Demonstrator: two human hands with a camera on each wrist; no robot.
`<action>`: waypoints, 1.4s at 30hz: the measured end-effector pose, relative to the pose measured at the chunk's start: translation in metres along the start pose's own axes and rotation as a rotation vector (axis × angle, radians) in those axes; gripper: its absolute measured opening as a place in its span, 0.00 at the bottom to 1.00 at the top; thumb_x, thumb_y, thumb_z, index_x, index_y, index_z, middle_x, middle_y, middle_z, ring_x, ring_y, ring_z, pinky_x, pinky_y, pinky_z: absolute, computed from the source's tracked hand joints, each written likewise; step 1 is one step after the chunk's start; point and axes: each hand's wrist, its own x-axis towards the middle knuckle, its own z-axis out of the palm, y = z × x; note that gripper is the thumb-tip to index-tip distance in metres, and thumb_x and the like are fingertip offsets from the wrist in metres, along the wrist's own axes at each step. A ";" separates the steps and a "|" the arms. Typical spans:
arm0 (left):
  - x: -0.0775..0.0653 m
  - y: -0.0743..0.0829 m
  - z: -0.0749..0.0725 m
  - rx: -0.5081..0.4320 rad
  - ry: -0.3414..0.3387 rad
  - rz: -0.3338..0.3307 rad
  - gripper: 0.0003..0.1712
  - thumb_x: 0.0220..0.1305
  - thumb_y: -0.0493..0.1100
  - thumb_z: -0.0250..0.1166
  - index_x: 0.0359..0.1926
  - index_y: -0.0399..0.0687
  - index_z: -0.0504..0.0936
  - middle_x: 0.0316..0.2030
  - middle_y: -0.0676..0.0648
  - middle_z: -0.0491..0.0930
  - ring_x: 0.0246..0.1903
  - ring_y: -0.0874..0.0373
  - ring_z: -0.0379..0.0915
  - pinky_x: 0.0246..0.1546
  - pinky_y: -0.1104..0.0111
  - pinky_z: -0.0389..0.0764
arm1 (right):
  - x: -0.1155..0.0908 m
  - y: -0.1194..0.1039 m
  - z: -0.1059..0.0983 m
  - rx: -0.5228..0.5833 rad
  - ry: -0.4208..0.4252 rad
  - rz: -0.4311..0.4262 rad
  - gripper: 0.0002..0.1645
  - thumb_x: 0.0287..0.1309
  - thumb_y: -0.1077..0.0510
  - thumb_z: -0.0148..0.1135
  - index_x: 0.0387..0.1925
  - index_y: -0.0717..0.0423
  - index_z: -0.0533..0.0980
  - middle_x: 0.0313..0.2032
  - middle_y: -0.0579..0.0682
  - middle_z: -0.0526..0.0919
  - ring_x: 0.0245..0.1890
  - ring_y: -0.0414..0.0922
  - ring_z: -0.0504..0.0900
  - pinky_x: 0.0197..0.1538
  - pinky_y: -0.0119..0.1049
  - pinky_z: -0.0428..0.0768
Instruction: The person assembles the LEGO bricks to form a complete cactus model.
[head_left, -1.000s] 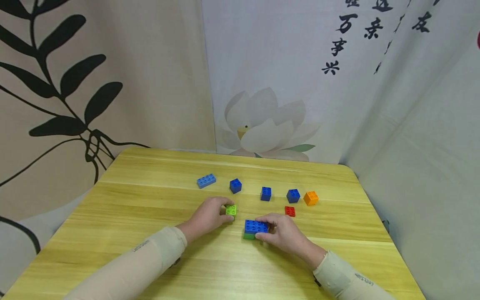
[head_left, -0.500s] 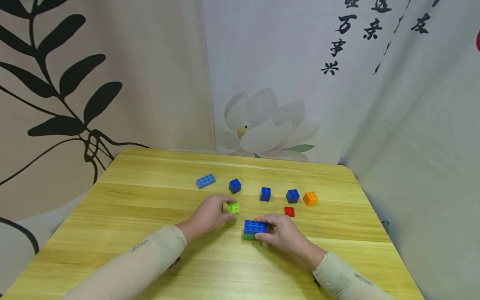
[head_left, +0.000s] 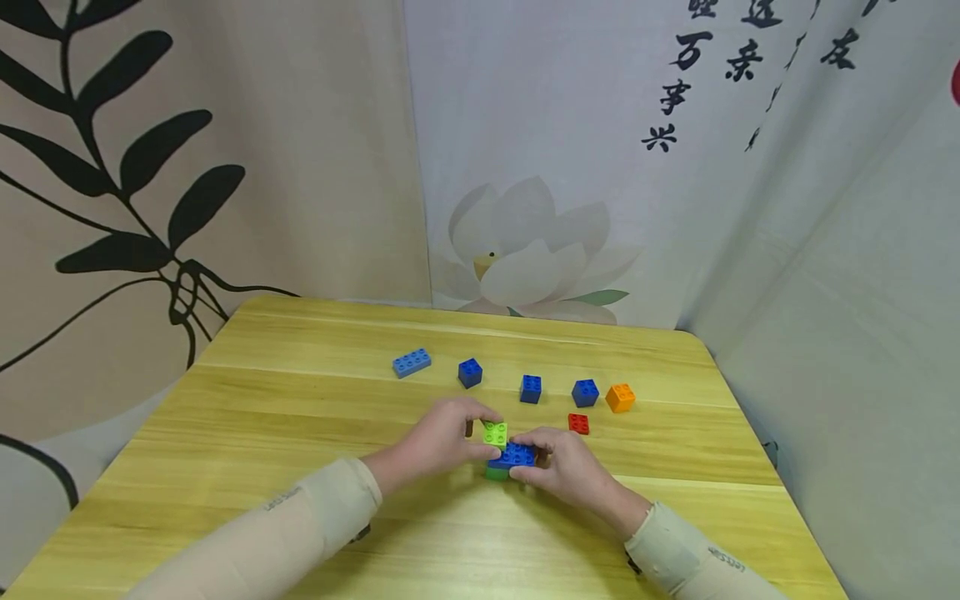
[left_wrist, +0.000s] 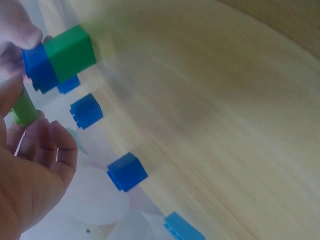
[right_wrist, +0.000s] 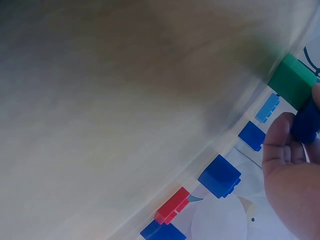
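In the head view my left hand [head_left: 438, 437] pinches a lime green building brick [head_left: 495, 434] between thumb and fingers, over the left end of a longer blue brick [head_left: 516, 455]. The left wrist view shows the lime brick [left_wrist: 25, 108] slightly apart from the blue brick's studded side. That blue brick sits on a green brick [left_wrist: 71, 52], forming a stack. My right hand [head_left: 567, 468] grips the stack from the right, thumb in front and fingers behind. In the right wrist view the right fingers hold the blue brick [right_wrist: 305, 122], with the green brick [right_wrist: 292, 81] below it.
Behind the hands on the wooden table [head_left: 300, 400] lie a light blue brick [head_left: 412, 362], three small blue bricks [head_left: 531, 388], an orange brick [head_left: 620, 397] and a flat red brick [head_left: 578, 423]. Printed curtains hang beyond the table's far edge.
My left hand has carried the lime brick right and toward me, from beside the stack to over the blue brick's left end. The right hand stays in place on the stack.
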 end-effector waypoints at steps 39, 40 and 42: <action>0.000 0.008 0.009 0.016 -0.064 -0.044 0.25 0.60 0.51 0.82 0.57 0.52 0.90 0.42 0.58 0.86 0.35 0.63 0.73 0.31 0.74 0.78 | -0.001 0.001 0.001 0.003 0.002 -0.004 0.26 0.64 0.52 0.78 0.59 0.57 0.85 0.53 0.51 0.91 0.37 0.36 0.80 0.39 0.25 0.83; 0.000 0.008 0.009 0.016 -0.064 -0.044 0.25 0.60 0.51 0.82 0.57 0.53 0.90 0.42 0.58 0.86 0.35 0.63 0.73 0.32 0.74 0.78 | -0.001 0.001 0.001 0.002 0.002 -0.005 0.25 0.64 0.52 0.78 0.59 0.57 0.85 0.53 0.51 0.91 0.37 0.36 0.80 0.39 0.25 0.83; 0.000 0.008 0.009 0.013 -0.066 -0.041 0.25 0.60 0.51 0.82 0.57 0.52 0.90 0.42 0.58 0.86 0.35 0.63 0.73 0.32 0.74 0.78 | -0.001 0.002 0.002 0.001 0.004 -0.007 0.25 0.63 0.52 0.78 0.59 0.57 0.85 0.52 0.51 0.91 0.37 0.36 0.80 0.39 0.25 0.83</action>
